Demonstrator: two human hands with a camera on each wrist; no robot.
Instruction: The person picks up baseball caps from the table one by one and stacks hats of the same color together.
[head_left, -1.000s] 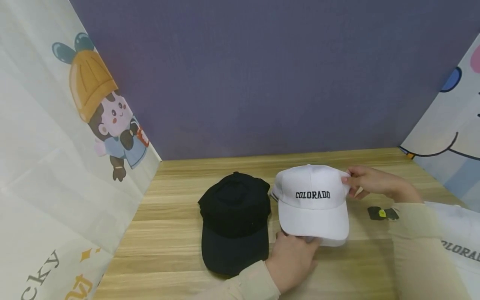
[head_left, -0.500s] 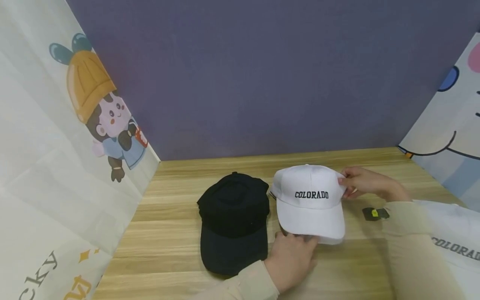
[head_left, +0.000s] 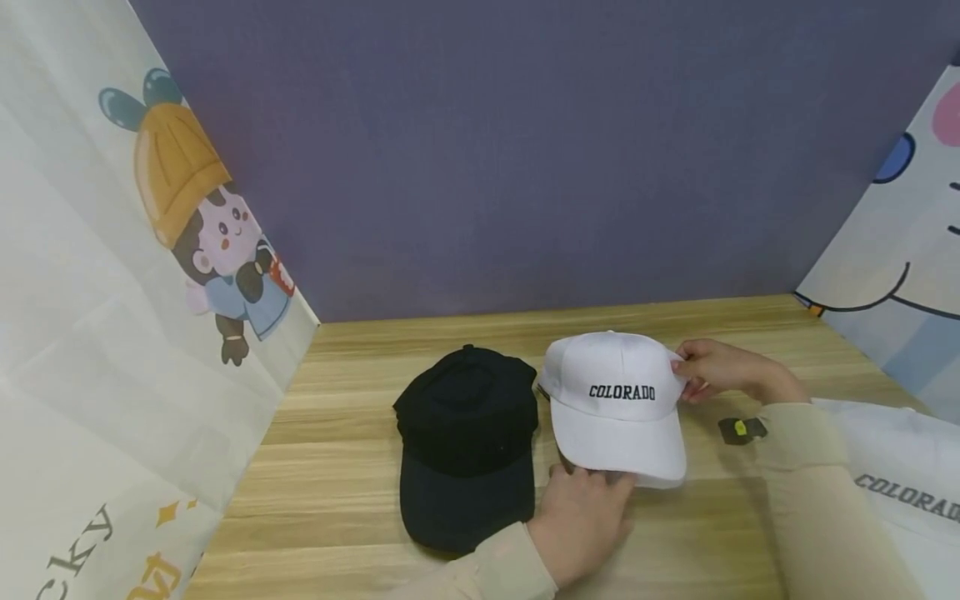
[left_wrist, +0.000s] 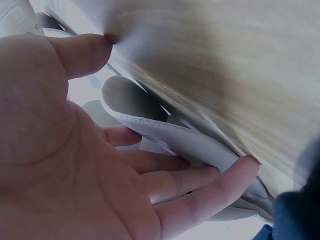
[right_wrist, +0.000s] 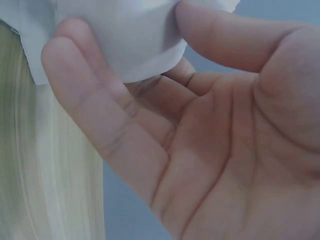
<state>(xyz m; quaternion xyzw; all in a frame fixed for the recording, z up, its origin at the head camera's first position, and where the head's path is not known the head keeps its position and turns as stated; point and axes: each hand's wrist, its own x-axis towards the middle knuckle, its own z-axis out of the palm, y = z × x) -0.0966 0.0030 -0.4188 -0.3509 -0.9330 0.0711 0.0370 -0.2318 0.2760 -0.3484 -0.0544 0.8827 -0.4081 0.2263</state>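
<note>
A white baseball cap [head_left: 618, 379] lettered COLORADO stands on the wooden table, brim toward me. My right hand [head_left: 727, 369] pinches its right side; in the right wrist view the thumb presses one face of the white cloth [right_wrist: 135, 45] with fingers behind. My left hand [head_left: 581, 521] is at the front of the brim. In the left wrist view its fingers reach out against the brim [left_wrist: 175, 137], while the thumb stands apart from it. A second pale edge shows just below the brim. Left of it lies a black baseball cap [head_left: 468, 433], brim toward me.
Another white COLORADO cap [head_left: 900, 458] lies at the right, partly behind my right sleeve. A small dark item with a yellow mark [head_left: 741, 430] is beside that sleeve. A grey-purple panel [head_left: 555, 158] bounds the table's back [head_left: 345, 375], with printed sheets at both sides.
My right hand has shifted slightly left with the side of the white cap, whose brim has moved a little left. My left hand and the black cap stay nearly in place.
</note>
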